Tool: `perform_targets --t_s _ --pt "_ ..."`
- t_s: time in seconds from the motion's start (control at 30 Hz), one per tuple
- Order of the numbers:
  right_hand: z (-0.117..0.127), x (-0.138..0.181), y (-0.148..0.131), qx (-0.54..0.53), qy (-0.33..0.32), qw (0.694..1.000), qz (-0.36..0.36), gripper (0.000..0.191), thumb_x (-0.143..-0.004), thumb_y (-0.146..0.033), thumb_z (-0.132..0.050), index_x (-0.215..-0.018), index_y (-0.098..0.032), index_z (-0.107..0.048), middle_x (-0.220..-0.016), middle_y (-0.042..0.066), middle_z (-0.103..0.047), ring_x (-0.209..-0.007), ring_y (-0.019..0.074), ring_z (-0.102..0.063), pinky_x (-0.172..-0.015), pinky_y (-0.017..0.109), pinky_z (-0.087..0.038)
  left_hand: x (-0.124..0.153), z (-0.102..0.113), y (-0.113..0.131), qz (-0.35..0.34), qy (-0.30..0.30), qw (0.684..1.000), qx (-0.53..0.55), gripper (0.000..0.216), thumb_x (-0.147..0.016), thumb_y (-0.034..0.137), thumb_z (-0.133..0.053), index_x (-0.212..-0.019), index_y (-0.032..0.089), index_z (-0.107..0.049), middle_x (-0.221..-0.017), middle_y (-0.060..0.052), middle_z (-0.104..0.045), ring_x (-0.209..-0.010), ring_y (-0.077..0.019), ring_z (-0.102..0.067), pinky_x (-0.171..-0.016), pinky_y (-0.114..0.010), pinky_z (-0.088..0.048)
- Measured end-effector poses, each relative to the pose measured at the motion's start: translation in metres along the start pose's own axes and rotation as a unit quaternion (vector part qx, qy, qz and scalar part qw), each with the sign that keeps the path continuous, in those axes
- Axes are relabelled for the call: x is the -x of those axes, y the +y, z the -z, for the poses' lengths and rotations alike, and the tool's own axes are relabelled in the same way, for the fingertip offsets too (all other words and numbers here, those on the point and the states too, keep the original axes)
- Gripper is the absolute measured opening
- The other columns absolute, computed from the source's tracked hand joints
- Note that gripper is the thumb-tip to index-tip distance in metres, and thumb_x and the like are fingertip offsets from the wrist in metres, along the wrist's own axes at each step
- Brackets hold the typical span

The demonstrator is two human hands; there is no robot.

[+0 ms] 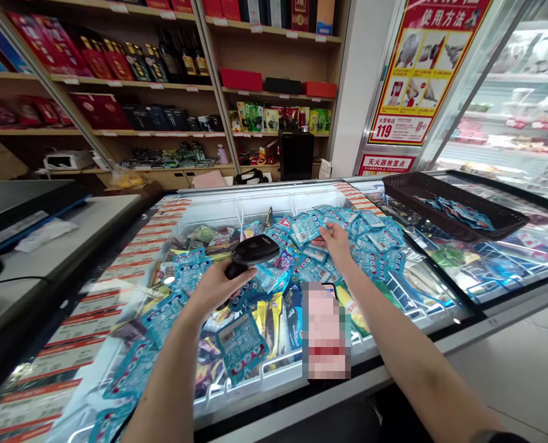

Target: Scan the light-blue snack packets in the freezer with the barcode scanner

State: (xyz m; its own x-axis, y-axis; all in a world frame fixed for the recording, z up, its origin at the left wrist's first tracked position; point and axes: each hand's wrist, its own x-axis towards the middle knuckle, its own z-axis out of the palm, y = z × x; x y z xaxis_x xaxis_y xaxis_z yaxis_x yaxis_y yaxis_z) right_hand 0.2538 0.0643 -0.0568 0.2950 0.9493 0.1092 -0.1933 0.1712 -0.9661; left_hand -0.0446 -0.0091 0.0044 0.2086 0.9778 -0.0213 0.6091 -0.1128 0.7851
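Note:
My left hand [218, 286] is wrapped round the grip of a black handheld barcode scanner [252, 252], its head pointing over the open chest freezer [274, 375]. My right hand [336, 241] reaches further in and pinches a blue ice-cream packet [307, 229] on top of a heap of the same blue packets [370, 243]. More blue packets and yellow ones [274, 314] lie below my left hand. A blurred-out patch [326, 329] hides something leaning at the freezer's front rim.
A black plastic basket [454, 206] with a few blue packets sits on the freezer's glass lid at the right. A counter [56, 240] with a black device stands to the left. Wooden shelves [163, 86] of boxed goods fill the back wall. A glass-door fridge [518, 104] stands at right.

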Motion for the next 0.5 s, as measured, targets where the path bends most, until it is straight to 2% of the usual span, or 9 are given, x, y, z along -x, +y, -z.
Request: perform_targets --t_s 0.17,0.5 --pt "-0.005 0.0049 0.0005 0.046 -0.032 0.998 0.037 0.042 -0.075 -0.05 -0.068 -0.102 -0.023 -0.051 -0.065 -0.004 -0.064 -0.064 0.025 -0.074 -0.07 0.041 -0.062 0.001 -0.0009 0.0029 0.005 -0.014 1.0 0.004 0.043 -0.076 0.06 -0.065 -0.078 0.018 -0.057 -0.048 0.004 -0.054 -0.044 -0.0138 -0.051 -0.046 -0.025 -0.036" --pt "-0.008 0.005 0.0019 0.046 -0.027 0.998 0.03 0.042 -0.075 -0.05 -0.068 -0.102 -0.023 -0.05 -0.066 -0.004 -0.066 -0.063 0.0236 -0.073 -0.069 0.04 -0.061 0.0008 -0.0005 0.0014 0.008 -0.018 1.0 -0.015 0.042 -0.076 0.059 -0.065 -0.073 0.018 -0.057 -0.049 0.002 -0.056 -0.045 -0.0144 -0.052 -0.047 -0.025 -0.036"
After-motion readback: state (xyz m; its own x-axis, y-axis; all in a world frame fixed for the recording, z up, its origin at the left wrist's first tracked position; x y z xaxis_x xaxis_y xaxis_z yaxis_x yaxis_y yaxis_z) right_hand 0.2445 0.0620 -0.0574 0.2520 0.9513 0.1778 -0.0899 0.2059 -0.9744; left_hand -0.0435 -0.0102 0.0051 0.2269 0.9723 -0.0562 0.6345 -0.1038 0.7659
